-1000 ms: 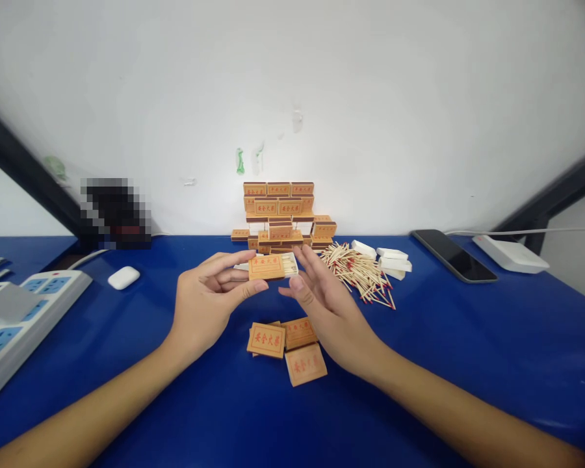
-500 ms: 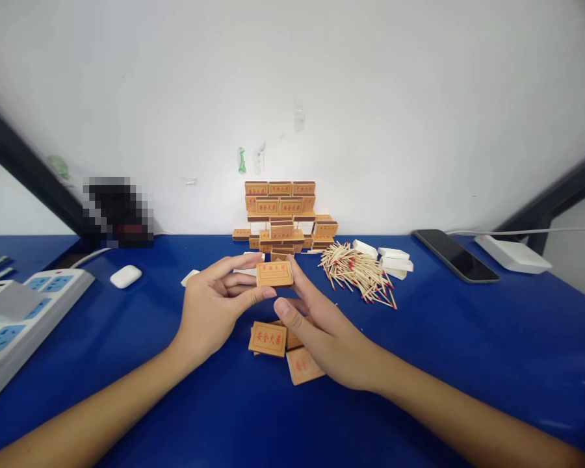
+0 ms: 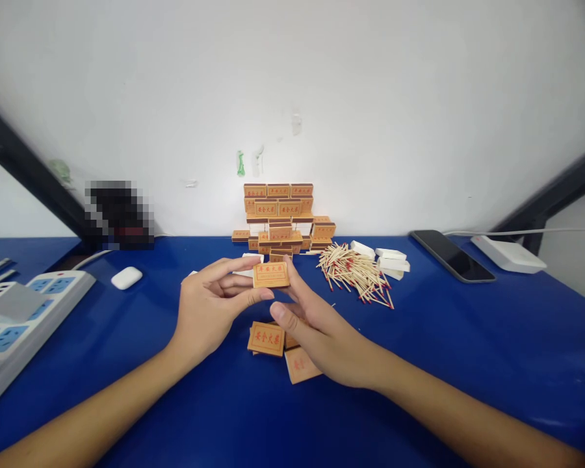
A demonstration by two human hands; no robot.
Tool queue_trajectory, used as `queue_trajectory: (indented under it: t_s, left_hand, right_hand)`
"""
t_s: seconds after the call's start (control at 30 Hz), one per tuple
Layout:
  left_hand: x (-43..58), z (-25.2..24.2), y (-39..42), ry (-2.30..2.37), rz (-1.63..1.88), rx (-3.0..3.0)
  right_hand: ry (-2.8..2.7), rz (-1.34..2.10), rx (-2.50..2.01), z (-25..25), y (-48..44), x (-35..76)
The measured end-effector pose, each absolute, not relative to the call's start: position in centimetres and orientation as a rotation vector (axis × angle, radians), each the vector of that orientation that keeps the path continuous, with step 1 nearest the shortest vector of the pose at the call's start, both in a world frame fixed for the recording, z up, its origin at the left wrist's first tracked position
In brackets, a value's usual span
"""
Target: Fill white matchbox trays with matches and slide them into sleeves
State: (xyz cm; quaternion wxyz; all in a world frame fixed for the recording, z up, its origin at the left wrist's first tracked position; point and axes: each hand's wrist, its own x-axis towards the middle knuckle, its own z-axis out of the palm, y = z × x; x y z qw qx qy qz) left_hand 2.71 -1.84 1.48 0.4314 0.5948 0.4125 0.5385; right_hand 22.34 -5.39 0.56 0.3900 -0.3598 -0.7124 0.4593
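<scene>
An orange matchbox (image 3: 272,275) with red lettering is pinched between the thumb and fingers of my left hand (image 3: 205,305), raised above the blue table. At its right end is the index finger of my right hand (image 3: 329,331), apparently touching it. That hand's thumb is apart from the box, and its other fingers are partly hidden. Below the hands lie several loose matchboxes (image 3: 266,338), some covered by my right hand. Behind the hands, more matchboxes are built into a stepped stack (image 3: 279,208) against the wall; its lower front is partly blocked from view.
Right of the stack is a heap of red-tipped matches (image 3: 355,273) with white matchbox trays (image 3: 392,263) beside it. Farther right lie a phone (image 3: 451,255) and a white box (image 3: 507,253). A power strip (image 3: 34,312) and a white earbud case (image 3: 127,278) are on the left.
The whole view has shifted slightly. My hands and the held matchbox sit a little farther left in the picture, with the same grip.
</scene>
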Motion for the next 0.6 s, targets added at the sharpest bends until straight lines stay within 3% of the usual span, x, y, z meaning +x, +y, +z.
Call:
queue_trajectory:
  t_s: [0.1, 0.23, 0.4, 0.6]
  left_hand:
    - [2.6, 1.4, -1.6, 1.022, 1.323, 1.496]
    - [2.5, 1.3, -1.6, 1.014, 1.293, 1.533]
    - [2.2, 1.5, -1.6, 1.028, 1.26, 1.704]
    - [0.8, 2.8, -1.5, 0.867, 0.669, 2.408]
  right_hand:
    - [-1.752, 1.169, -0.88, 0.9, -4.5, 22.7]
    - [-1.896, 0.854, -0.986, 1.6, -3.2, 24.2]
    - [-2.018, 0.741, -1.06, 3.9, -2.8, 26.4]
    - [-2.252, 0.911, -1.182, 4.9, -3.2, 29.2]
